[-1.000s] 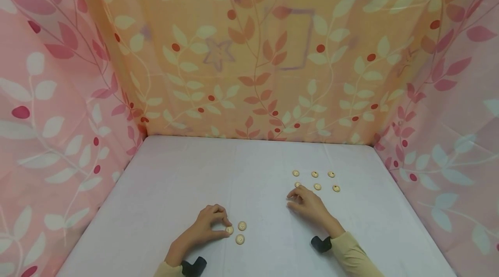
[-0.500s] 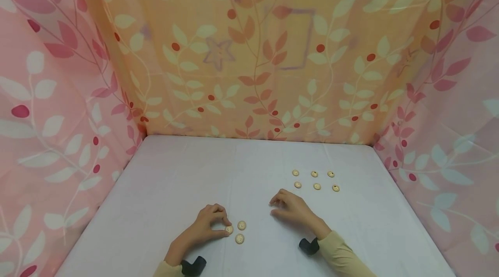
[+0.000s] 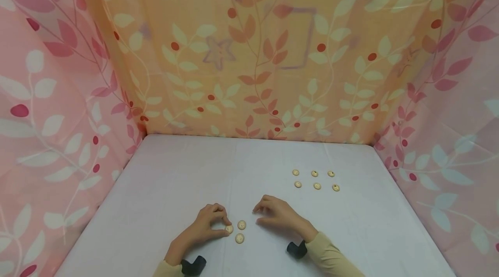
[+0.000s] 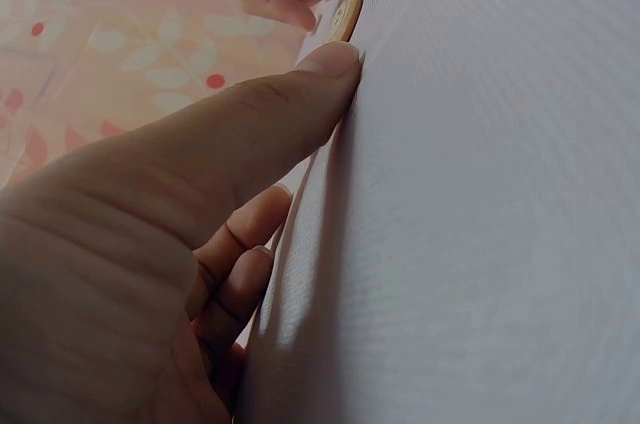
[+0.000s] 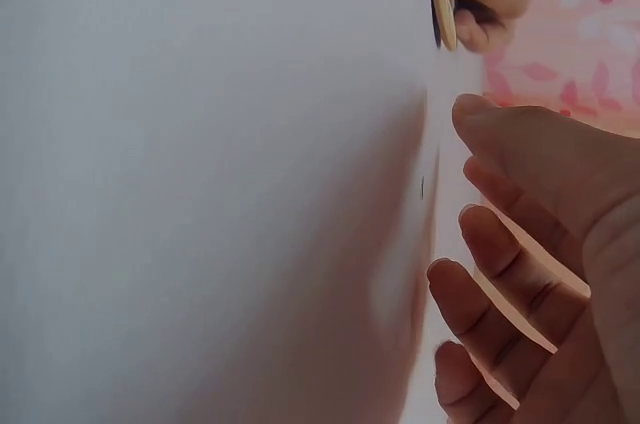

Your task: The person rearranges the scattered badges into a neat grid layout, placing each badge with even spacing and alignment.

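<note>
Low in the head view, my left hand (image 3: pixel 208 224) pinches a round, pale wooden button (image 3: pixel 229 229) between thumb and forefinger at the tabletop. Two more such buttons lie just right of it, one farther back (image 3: pixel 241 225) and one nearer (image 3: pixel 239 238). To the right of these, my right hand (image 3: pixel 278 214) hovers with loosely bent fingers and nothing between them. The right wrist view shows a gap between its thumb (image 5: pixel 480 114) and fingers. In the left wrist view, the left thumb (image 4: pixel 325 64) presses at the edge of a button.
Several like buttons lie in two rows at the back right, such as one in the front row (image 3: pixel 317 186). A white cloth covers the table (image 3: pixel 187 169). Leaf-patterned curtains (image 3: pixel 253 73) stand behind it and along both sides. Each wrist carries a black mount (image 3: pixel 297 250).
My right hand has moved left and toward me, from the front row of buttons at the back right to near the three buttons. The left hand and its button have stayed put.
</note>
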A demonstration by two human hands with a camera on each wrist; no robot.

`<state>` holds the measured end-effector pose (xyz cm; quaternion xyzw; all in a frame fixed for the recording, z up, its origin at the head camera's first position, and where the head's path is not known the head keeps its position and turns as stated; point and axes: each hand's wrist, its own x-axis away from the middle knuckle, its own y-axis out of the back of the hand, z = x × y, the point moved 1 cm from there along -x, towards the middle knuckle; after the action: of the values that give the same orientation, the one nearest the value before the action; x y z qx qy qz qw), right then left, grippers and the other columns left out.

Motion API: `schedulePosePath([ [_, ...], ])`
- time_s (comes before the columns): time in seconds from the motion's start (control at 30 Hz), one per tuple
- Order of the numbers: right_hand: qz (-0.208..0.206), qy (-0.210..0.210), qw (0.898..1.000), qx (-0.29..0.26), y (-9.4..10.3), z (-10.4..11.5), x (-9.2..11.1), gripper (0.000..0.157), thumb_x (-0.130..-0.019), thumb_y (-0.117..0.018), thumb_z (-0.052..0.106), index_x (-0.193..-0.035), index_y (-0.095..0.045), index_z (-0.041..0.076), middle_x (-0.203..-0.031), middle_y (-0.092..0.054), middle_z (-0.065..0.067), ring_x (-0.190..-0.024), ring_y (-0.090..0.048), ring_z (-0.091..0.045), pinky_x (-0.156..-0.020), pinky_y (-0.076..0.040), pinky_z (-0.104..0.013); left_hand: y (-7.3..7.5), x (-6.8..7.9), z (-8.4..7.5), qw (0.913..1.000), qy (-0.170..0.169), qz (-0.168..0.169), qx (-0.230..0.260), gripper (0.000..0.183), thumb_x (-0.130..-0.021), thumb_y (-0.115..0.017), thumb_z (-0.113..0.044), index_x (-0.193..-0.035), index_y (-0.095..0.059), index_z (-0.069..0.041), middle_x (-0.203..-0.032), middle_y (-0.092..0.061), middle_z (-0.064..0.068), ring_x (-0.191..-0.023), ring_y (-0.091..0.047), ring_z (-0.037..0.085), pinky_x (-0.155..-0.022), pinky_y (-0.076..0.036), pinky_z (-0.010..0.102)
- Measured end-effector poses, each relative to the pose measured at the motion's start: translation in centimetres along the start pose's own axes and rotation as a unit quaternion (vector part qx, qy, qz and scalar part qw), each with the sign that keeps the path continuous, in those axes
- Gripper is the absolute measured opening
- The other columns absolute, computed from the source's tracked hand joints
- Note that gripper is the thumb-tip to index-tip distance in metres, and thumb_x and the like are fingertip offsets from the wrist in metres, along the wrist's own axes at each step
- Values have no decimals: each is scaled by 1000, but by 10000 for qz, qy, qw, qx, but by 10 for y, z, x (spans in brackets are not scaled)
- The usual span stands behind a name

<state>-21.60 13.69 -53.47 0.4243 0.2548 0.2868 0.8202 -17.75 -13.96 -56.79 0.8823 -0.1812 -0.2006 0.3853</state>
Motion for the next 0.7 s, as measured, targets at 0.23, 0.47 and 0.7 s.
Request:
schedulePosePath([
  [0.23,221,118,9997,-25,-11,8,-10,27,-80,-72,34,-104,-67,24,-90,-56,12,-75,-45,-2,-67,-38,-16,1,1,0,10000,-44,25,-9,15,-75,-72,-44,-86,-66,-35,-100,-50,-16,-96,-41,9,-85,-32,41],
  [0.47,356,313,9989,38,-17,16,-17,30,-80,-71,36,-107,-66,24,-92,-57,12,-76,-46,-2,-68,-38,-16,0,1,0,10000,17,95,24,16,-75,-71,-47,-85,-65,-36,-100,-49,-16,-95,-40,9,-85,-31,41],
  [0.7,470,471,9976,183,-25,21,-22,31,-79,-71,38,-106,-66,25,-91,-56,12,-78,-46,0,-70,-39,-15,0,0,1,10000,-23,65,4,16,-75,-72,-45,-85,-65,-36,-100,-49,-16,-95,-40,9,-84,-31,40],
])
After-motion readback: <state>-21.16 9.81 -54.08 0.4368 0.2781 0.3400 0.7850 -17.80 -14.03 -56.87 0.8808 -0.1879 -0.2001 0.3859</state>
